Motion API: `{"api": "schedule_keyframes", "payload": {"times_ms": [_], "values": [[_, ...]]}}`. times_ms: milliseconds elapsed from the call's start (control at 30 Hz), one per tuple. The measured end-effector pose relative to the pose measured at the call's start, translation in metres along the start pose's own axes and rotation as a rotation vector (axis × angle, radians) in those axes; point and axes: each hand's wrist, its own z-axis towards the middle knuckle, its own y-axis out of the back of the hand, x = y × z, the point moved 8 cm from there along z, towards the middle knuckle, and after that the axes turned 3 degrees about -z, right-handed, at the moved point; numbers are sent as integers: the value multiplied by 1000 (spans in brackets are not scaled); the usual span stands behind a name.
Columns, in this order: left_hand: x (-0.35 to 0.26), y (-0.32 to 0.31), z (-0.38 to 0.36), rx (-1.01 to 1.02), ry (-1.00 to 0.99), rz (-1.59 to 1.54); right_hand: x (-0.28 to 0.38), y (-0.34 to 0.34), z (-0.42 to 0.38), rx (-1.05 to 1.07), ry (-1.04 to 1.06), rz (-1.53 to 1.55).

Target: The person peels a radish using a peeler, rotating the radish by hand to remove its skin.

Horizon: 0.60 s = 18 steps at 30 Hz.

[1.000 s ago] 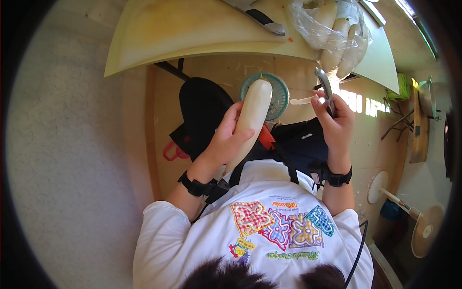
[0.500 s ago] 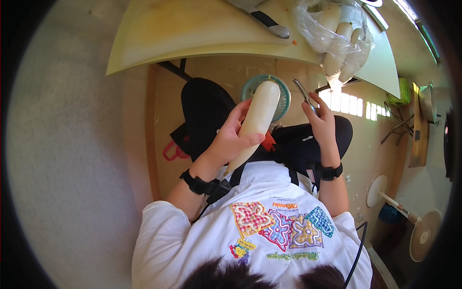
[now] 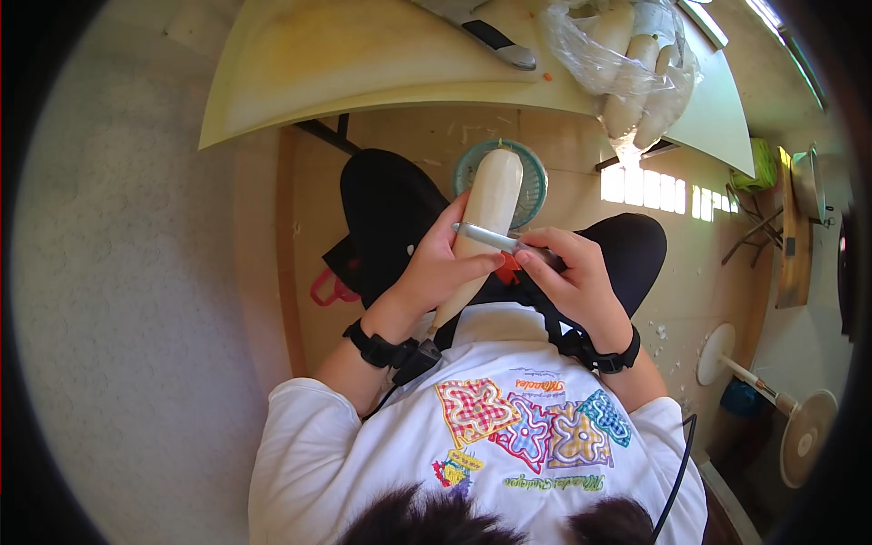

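Note:
A long white radish (image 3: 497, 186) slants over my lap, its thick end away from me and its thin tip near my shirt. My left hand (image 3: 436, 263) is wrapped around its middle. Lying across the radish is a metal peeler (image 3: 488, 237), whose dark handle my right hand (image 3: 568, 272) grips. The peeler's head reaches close to my left fingers. Below the far end of the radish, a teal plastic basket (image 3: 540, 182) rests on the floor between my knees, partly hidden by the radish.
A pale table (image 3: 381, 82) spans the far side, with a dark-handled knife (image 3: 500, 44) on it. A clear plastic bag (image 3: 627, 77) of white radishes hangs over its edge. On the right are a fan (image 3: 807, 438) and a wooden board (image 3: 793, 236). Scraps dot the floor.
My right hand has moved left with the peeler and laid it across the radish. My left hand still holds the radish, which has shifted slightly left.

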Motion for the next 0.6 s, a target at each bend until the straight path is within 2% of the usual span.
{"api": "schedule_keyframes", "payload": {"times_ms": [100, 167, 267, 600], "values": [[-1, 1, -1, 13, -30, -12, -5, -1, -1, 0, -29, 6], [-2, -2, -2, 44, -32, -37, -1, -1, -2, -36, 88, -89], [-3, -4, -3, 37, -28, -59, 8, 3, -3, -63, 123, -225], [-8, -8, -6, 37, -48, -17, 10, 5, -4, -106, 161, -260]]}}
